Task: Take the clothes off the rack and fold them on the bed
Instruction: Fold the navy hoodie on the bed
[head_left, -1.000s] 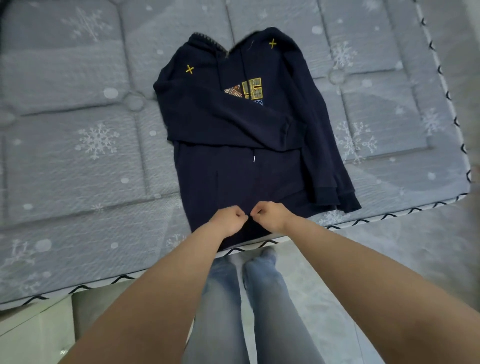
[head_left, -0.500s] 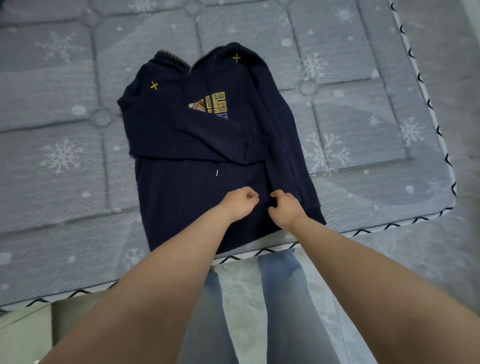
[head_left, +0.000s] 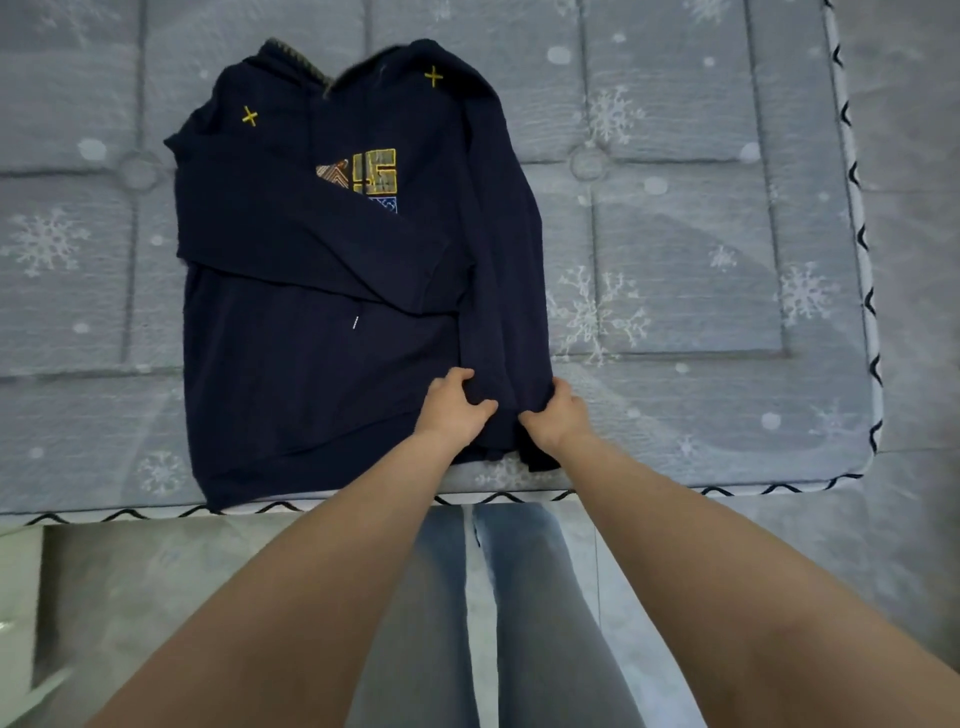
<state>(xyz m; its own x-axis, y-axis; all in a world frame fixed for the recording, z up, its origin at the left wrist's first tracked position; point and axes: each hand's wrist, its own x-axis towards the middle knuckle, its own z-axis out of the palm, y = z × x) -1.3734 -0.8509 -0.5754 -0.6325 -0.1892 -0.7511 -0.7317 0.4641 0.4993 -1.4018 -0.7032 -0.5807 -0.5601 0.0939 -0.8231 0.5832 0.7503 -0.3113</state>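
Note:
A navy hoodie (head_left: 311, 353) with yellow embroidery lies face up on the grey snowflake mattress (head_left: 701, 291), hem toward me at the bed's near edge. One sleeve is folded across the chest. The other sleeve runs down the hoodie's right side. My left hand (head_left: 453, 405) grips the lower end of that right sleeve from the left. My right hand (head_left: 557, 415) grips the same sleeve end from the right. Both hands sit near the hoodie's lower right corner.
The mattress has a zigzag-trimmed edge (head_left: 779, 488) along the front and right sides. My legs in blue jeans (head_left: 519, 597) stand on a pale marbled floor (head_left: 831, 545) right at the bed. No rack or other clothes are in view.
Both hands moved from the middle of the hem rightward to the right sleeve's end and took hold of it. The sleeve, earlier splayed outward, now lies closer along the hoodie's side.

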